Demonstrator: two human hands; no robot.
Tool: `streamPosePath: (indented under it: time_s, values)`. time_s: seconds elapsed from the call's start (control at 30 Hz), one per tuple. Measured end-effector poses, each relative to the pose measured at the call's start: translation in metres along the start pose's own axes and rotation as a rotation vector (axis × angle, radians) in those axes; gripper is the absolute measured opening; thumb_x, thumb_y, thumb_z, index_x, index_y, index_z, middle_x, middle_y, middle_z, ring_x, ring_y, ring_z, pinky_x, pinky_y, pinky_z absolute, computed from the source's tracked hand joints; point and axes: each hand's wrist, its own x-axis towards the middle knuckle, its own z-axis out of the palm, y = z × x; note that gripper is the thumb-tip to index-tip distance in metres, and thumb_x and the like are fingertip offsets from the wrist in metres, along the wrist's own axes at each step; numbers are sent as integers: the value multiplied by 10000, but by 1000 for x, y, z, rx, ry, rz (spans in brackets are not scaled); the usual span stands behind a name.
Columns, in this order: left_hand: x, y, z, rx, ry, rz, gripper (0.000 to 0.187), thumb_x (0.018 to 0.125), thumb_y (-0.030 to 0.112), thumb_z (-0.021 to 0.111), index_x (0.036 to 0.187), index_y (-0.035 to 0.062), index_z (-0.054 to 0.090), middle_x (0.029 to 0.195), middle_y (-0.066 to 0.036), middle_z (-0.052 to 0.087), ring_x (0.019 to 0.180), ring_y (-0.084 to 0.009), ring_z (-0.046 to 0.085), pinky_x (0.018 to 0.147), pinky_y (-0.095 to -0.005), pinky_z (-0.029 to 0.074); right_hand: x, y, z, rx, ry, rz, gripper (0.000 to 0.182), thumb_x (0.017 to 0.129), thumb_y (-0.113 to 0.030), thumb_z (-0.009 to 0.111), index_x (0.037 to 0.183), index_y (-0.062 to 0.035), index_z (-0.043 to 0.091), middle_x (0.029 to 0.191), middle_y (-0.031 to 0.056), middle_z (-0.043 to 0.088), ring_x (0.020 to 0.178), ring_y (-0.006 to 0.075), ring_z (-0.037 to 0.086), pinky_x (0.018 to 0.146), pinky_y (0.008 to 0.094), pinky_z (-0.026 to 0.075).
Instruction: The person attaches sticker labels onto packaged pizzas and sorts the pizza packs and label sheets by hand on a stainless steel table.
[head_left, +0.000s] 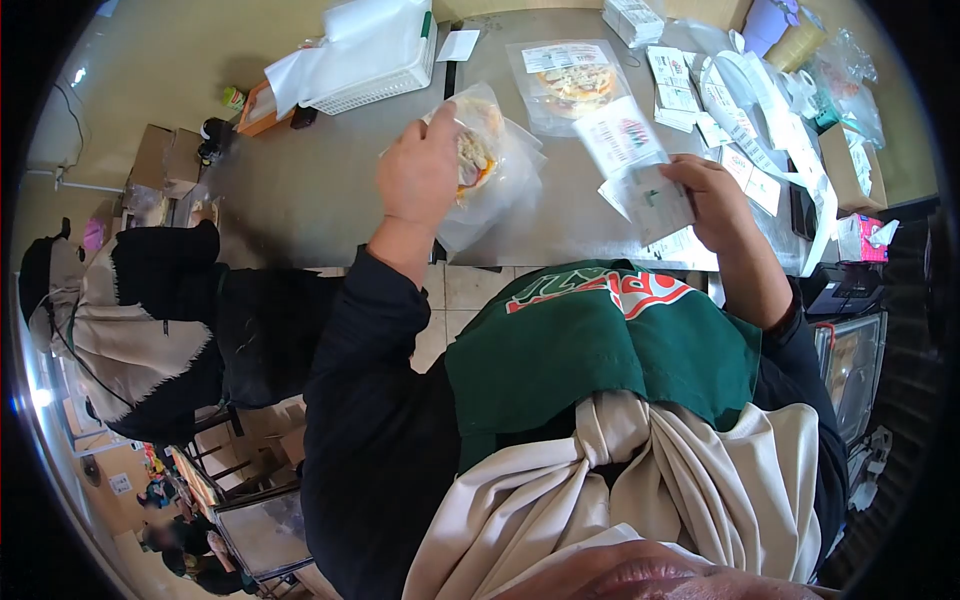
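My left hand [418, 175] is over a small pizza in a clear plastic bag [475, 170], its fingers curled at the bag's left side; the fingertips are partly hidden. Between the thumb and fingers of my right hand [712, 205] is a printed label sheet [625, 150], white with red and green print, held tilted above the table. Behind it lies a second bagged pizza [575, 85], flat, with a printed label along its top.
The steel table [310, 190] bears a white basket [380, 85] at back left. Stacks of printed labels [675, 85] and a curling paper strip [825, 210] lie at right, near a tissue pack [865, 238]. Another person [130, 320] stands at left.
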Motion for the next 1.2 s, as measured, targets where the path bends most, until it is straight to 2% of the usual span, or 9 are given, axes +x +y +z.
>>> streamPosePath:
  time_s: [0.13,0.2,0.3,0.43,0.6,0.73,0.93,1.1,1.2]
  values:
    - [1,-3,2,-60,1,53,165,778,198,650,940,169,651,737,-61,562,680,-292,586,574,-390,479,0,-4,61,-186,-201,178,262,785,-169,632,949,35,636,855,126,625,742,227,606,661,323,489]
    - [8,-5,-1,-83,16,129,150,773,185,648,920,158,657,727,-65,544,693,-293,581,588,-393,477,23,19,80,-297,-303,138,272,783,-196,650,924,36,627,812,130,623,632,218,571,546,336,453]
    - [15,-1,-6,-123,-10,183,157,783,160,634,939,141,650,738,-76,540,718,-294,578,614,-402,477,45,17,115,-343,-222,339,246,801,-212,638,878,19,606,694,110,569,497,187,482,425,331,353]
    - [11,5,-9,-119,10,123,175,780,131,624,950,87,625,760,-106,551,726,-317,575,626,-418,474,74,47,150,-113,-97,326,220,822,-219,618,784,-23,527,560,30,384,411,146,329,379,311,274]
    - [-17,8,-10,15,-36,-95,100,781,107,608,856,49,575,773,-139,558,741,-338,573,644,-431,471,84,61,167,114,-15,347,139,852,-164,569,797,-39,544,614,52,475,487,172,443,426,313,334]
    - [-27,8,-10,-104,-6,-24,61,781,88,597,814,55,557,767,-134,554,733,-334,569,647,-426,468,81,59,194,416,1,323,96,873,-91,507,840,-27,570,738,81,564,631,210,558,518,346,441]
    - [-31,6,-4,-193,20,50,98,775,85,604,869,64,589,760,-123,544,719,-324,555,646,-410,466,109,80,204,456,-149,202,156,861,-51,476,924,50,576,861,132,612,723,259,622,672,371,538]
    - [-41,-5,-10,-516,-150,-77,243,788,182,652,954,24,570,844,-118,558,767,-309,556,710,-408,450,57,45,160,134,-304,194,153,843,-105,531,872,26,604,820,124,621,683,238,621,643,367,524]
    - [-60,-21,8,-617,57,-462,337,827,272,663,1025,20,558,878,-95,572,807,-272,561,731,-394,446,47,31,99,-252,-338,128,186,845,-149,545,854,22,619,824,141,629,714,240,637,673,351,527]
